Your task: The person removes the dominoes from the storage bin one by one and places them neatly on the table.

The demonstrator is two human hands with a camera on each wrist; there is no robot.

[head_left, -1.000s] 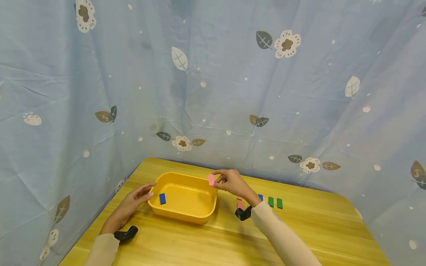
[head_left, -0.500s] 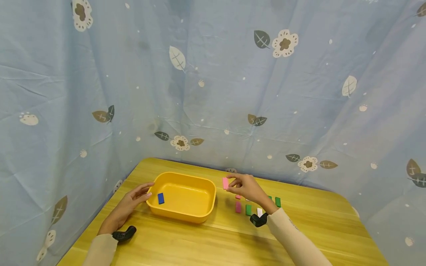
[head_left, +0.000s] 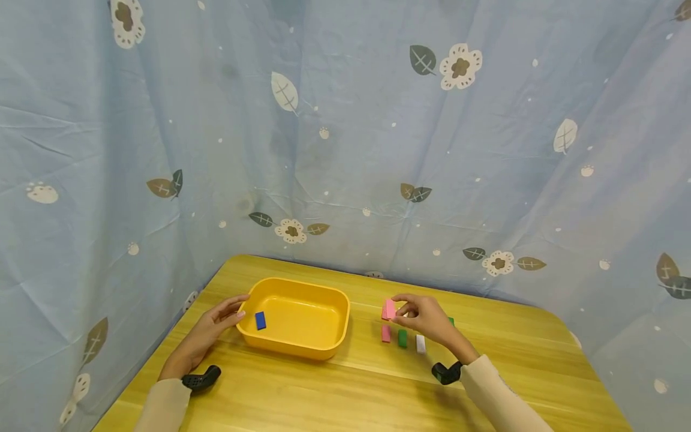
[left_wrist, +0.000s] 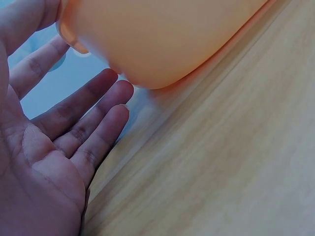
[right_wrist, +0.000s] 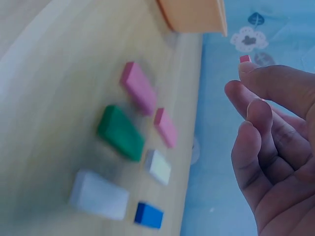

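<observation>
At the yellow tub's (head_left: 294,348) left end, my left hand (head_left: 207,333) rests its fingertips and thumb on the rim. Its other fingers stretch loosely beside the tub wall in the left wrist view. My right hand (head_left: 426,318) pinches a small pink rectangular block (head_left: 390,309) between thumb and fingers, above the table. Only a bit of that block's end shows past the thumb in the right wrist view. A blue block (head_left: 261,320) lies in the tub's left part. Below the right hand lie another pink block (head_left: 385,333), a green block (head_left: 402,338) and a white block (head_left: 420,344).
Behind that row in the right wrist view are a second pink block (right_wrist: 166,128), a smaller white block (right_wrist: 158,166) and a blue block (right_wrist: 148,215). The wooden table (head_left: 324,396) backs onto a blue patterned curtain (head_left: 345,150).
My right hand has moved right, from over the tub's right rim to above the blocks, still pinching the pink block. The left hand has stayed at the rim.
</observation>
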